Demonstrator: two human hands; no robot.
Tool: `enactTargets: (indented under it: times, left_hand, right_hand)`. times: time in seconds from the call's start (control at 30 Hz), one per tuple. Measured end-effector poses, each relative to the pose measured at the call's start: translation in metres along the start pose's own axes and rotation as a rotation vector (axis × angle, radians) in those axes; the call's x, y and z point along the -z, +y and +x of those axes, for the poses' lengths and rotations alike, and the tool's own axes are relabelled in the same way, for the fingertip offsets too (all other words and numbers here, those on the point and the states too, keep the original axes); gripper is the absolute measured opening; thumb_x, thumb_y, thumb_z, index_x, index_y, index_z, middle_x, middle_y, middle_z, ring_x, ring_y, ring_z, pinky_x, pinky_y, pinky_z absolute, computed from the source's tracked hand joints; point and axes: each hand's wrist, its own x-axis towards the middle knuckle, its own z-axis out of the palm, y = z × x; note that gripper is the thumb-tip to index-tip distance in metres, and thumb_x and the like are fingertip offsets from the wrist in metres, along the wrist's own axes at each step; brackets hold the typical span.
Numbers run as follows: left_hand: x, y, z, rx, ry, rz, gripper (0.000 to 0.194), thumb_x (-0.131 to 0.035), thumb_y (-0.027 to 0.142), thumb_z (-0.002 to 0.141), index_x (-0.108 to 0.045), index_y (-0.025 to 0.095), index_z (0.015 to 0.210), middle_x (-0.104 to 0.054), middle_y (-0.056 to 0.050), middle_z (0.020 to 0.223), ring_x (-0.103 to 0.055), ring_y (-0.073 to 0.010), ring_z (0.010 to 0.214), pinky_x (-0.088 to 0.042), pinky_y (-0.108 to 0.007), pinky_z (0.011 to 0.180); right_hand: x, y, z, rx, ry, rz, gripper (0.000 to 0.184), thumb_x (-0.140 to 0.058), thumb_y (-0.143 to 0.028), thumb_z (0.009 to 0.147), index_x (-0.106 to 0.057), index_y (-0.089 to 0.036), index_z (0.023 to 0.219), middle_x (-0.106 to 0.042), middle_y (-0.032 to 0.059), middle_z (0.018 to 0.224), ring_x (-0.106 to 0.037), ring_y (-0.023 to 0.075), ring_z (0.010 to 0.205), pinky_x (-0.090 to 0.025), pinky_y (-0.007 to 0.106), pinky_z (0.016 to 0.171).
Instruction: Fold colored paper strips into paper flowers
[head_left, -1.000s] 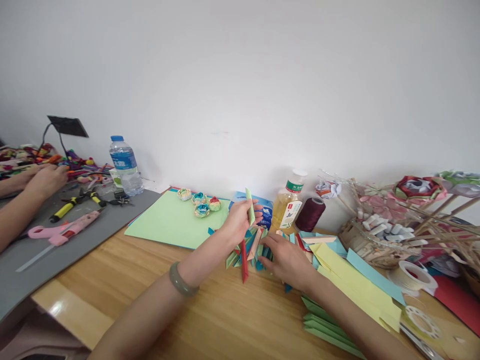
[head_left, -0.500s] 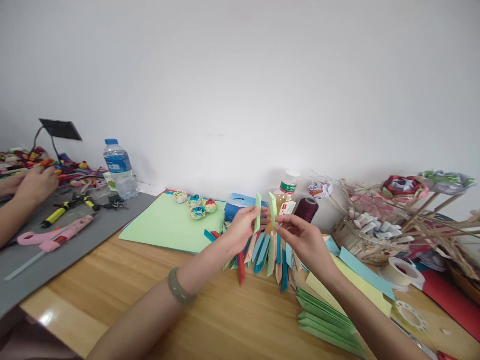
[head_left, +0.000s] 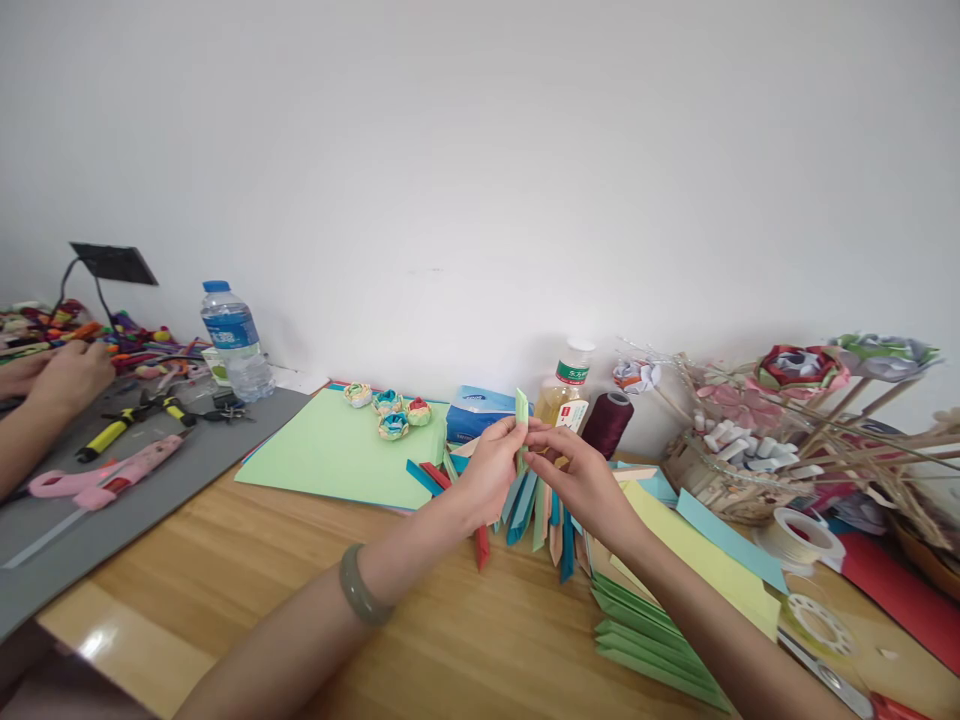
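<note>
My left hand [head_left: 491,468] is closed around light green folded paper strips [head_left: 521,405], held upright above the table. The fingers of my right hand [head_left: 574,465] pinch at the same strips from the right, and both hands meet there. How many strips lie together is hidden by the fingers. Under and behind my hands spreads a pile of folded paper strips [head_left: 568,545] in blue, red, peach and green. A stack of green folded strips [head_left: 652,640] lies below my right forearm.
Paper flowers [head_left: 393,427] rest on light green sheets [head_left: 300,460] at the left. Behind stand a tissue pack [head_left: 480,412], a tea bottle [head_left: 571,385] and a thread spool [head_left: 607,425]. Scissors [head_left: 825,675] lie front right. Far left, a co-worker's hands [head_left: 79,375] are near a pink glue gun [head_left: 112,475].
My right hand has picked a second light green strip from the pile and brought it left against the one in my left hand. The view has shifted slightly.
</note>
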Motion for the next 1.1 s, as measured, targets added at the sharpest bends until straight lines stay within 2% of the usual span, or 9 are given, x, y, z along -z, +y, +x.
enactTargets:
  times: [0.13, 0.23, 0.3, 0.4, 0.5, 0.6, 0.77, 0.9, 1.1]
  left_hand:
    - [0.000, 0.009, 0.001, 0.026, 0.065, -0.008, 0.012, -0.049, 0.018, 0.080, -0.059, 0.013, 0.074, -0.063, -0.006, 0.075, -0.060, -0.0149, 0.072, -0.044, -0.029, 0.075]
    - [0.002, 0.015, 0.003, 0.031, 0.107, -0.013, 0.013, -0.045, 0.016, 0.083, -0.057, 0.013, 0.077, -0.064, -0.006, 0.078, -0.061, -0.0135, 0.070, -0.045, -0.029, 0.076]
    - [0.003, 0.016, 0.005, 0.036, 0.121, -0.011, 0.012, -0.045, 0.016, 0.083, -0.056, 0.013, 0.078, -0.064, -0.007, 0.078, -0.062, -0.0134, 0.071, -0.045, -0.029, 0.077]
    - [0.005, 0.017, 0.006, 0.043, 0.130, -0.008, 0.011, -0.048, 0.018, 0.082, -0.057, 0.013, 0.078, -0.065, -0.007, 0.077, -0.062, -0.0137, 0.071, -0.045, -0.029, 0.078]
    - [0.006, 0.017, 0.006, 0.046, 0.139, -0.003, 0.010, -0.049, 0.018, 0.082, -0.057, 0.013, 0.078, -0.065, -0.007, 0.077, -0.062, -0.0138, 0.070, -0.046, -0.030, 0.077]
    - [0.005, 0.017, 0.006, 0.051, 0.143, 0.004, 0.011, -0.048, 0.018, 0.082, -0.057, 0.013, 0.078, -0.065, -0.007, 0.076, -0.062, -0.0140, 0.069, -0.046, -0.030, 0.077]
    - [0.004, 0.019, 0.006, 0.048, 0.148, 0.010, 0.013, -0.045, 0.016, 0.084, -0.057, 0.012, 0.079, -0.065, -0.008, 0.076, -0.063, -0.0144, 0.068, -0.046, -0.030, 0.075]
    - [0.003, 0.021, 0.006, 0.039, 0.147, 0.005, 0.013, -0.044, 0.015, 0.084, -0.057, 0.012, 0.080, -0.065, -0.007, 0.076, -0.062, -0.0137, 0.067, -0.046, -0.029, 0.074]
    - [0.002, 0.020, 0.005, 0.034, 0.124, -0.013, 0.014, -0.044, 0.015, 0.083, -0.058, 0.012, 0.080, -0.065, -0.007, 0.078, -0.061, -0.0130, 0.066, -0.047, -0.028, 0.070]
  right_hand:
    - [0.012, 0.002, 0.000, -0.003, -0.023, -0.114, 0.019, -0.047, -0.029, 0.083, -0.062, -0.022, 0.091, -0.061, 0.0051, 0.090, -0.058, 0.0171, 0.080, -0.046, 0.027, 0.063]
    - [0.021, 0.010, -0.004, -0.054, -0.078, -0.249, 0.018, -0.049, -0.031, 0.081, -0.062, -0.021, 0.072, -0.061, 0.0028, 0.074, -0.057, 0.0163, 0.066, -0.043, 0.026, 0.056]
    - [0.022, 0.014, -0.010, -0.101, -0.141, -0.349, 0.025, -0.051, -0.033, 0.079, -0.057, -0.021, 0.058, -0.060, 0.0010, 0.061, -0.055, 0.0161, 0.056, -0.038, 0.026, 0.050]
    - [0.015, 0.015, -0.022, -0.175, -0.200, -0.486, 0.031, -0.052, -0.039, 0.078, -0.053, -0.021, 0.053, -0.058, 0.0011, 0.053, -0.054, 0.0170, 0.048, -0.030, 0.025, 0.044]
    - [0.001, 0.009, -0.035, -0.215, -0.236, -0.584, 0.028, -0.061, -0.044, 0.069, -0.053, -0.021, 0.056, -0.061, 0.0034, 0.055, -0.057, 0.0214, 0.052, -0.028, 0.025, 0.044]
    - [-0.010, 0.005, -0.043, -0.244, -0.268, -0.636, 0.025, -0.066, -0.037, 0.065, -0.052, -0.020, 0.052, -0.062, 0.0054, 0.057, -0.060, 0.0245, 0.056, -0.027, 0.025, 0.044]
    - [-0.006, 0.007, -0.041, -0.309, -0.277, -0.618, 0.024, -0.051, -0.017, 0.074, -0.052, -0.020, 0.051, -0.062, 0.0043, 0.054, -0.059, 0.0201, 0.054, -0.026, 0.024, 0.043]
    - [0.006, 0.007, -0.035, -0.306, -0.290, -0.527, 0.028, -0.043, -0.018, 0.079, -0.053, -0.021, 0.052, -0.061, 0.0008, 0.054, -0.057, 0.0167, 0.053, -0.030, 0.023, 0.047]
    - [0.014, 0.010, -0.028, -0.349, -0.206, -0.409, 0.012, -0.048, -0.021, 0.072, -0.055, -0.021, 0.063, -0.066, 0.0007, 0.067, -0.059, 0.0187, 0.060, -0.033, 0.025, 0.051]
